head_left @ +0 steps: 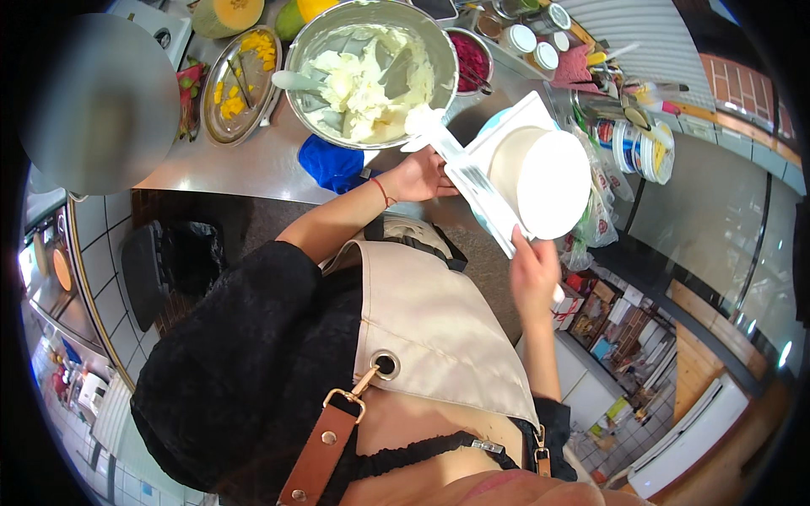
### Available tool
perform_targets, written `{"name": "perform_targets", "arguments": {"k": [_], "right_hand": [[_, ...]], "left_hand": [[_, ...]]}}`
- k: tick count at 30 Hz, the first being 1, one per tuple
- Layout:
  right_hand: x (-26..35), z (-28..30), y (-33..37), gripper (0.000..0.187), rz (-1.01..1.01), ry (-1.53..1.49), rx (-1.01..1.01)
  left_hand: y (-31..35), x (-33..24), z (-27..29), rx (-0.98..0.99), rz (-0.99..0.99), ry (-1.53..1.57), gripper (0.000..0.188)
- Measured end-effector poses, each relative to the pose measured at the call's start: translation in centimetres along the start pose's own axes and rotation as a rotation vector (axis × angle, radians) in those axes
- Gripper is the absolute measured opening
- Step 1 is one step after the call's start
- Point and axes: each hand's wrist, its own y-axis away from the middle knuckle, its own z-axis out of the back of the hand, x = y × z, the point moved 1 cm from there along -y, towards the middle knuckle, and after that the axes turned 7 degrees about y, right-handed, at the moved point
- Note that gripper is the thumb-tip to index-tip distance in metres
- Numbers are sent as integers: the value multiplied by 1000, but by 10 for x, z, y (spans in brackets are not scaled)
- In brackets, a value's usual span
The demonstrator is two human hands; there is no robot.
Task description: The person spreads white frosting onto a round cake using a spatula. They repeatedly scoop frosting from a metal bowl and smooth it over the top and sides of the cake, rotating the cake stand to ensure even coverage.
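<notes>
A smooth white cake-like cylinder (pixel 554 183), pale beige on its side, sits on a square white base (pixel 525 114) with light blue at the edges. My left hand (pixel 422 175) is at the base's near left edge, fingers curled and their tips hidden. My right hand (pixel 535 271) is closed around a white-handled spatula (pixel 477 184), whose length runs along the base toward the bowl. White cream (pixel 422 121) clings to its far end. Beyond my left hand stands a large steel bowl (pixel 297 95) of whipped cream (pixel 363 84), with a pale spatula (pixel 297 81) resting in it.
A blue cloth (pixel 331 164) lies below the bowl. To its left is an oval metal tray (pixel 213 118) with diced yellow fruit and tongs. Behind stand a bowl of magenta fruit (pixel 469 63) and jars (pixel 517 39); white tubs (pixel 648 152) are at right. A bin (pixel 190 257) stands below the table.
</notes>
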Motion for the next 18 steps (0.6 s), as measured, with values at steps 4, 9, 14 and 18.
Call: {"name": "perform_targets", "arguments": {"k": [4,9,14,18], "right_hand": [[-8,74,-26,48,77,125,52],[27,106,-129,28,203,307,-42],[65,131,-208,14,196,476,274],[95,127,-251,11,344,468,357]], "left_hand": [[3,0,-21,-161,53,-92,63],[-3,2,-10,-143,178,-125,76],[6,-3,-15,-55,195,-133,77],[5,-2,-19,-77,243,-148,78]]}}
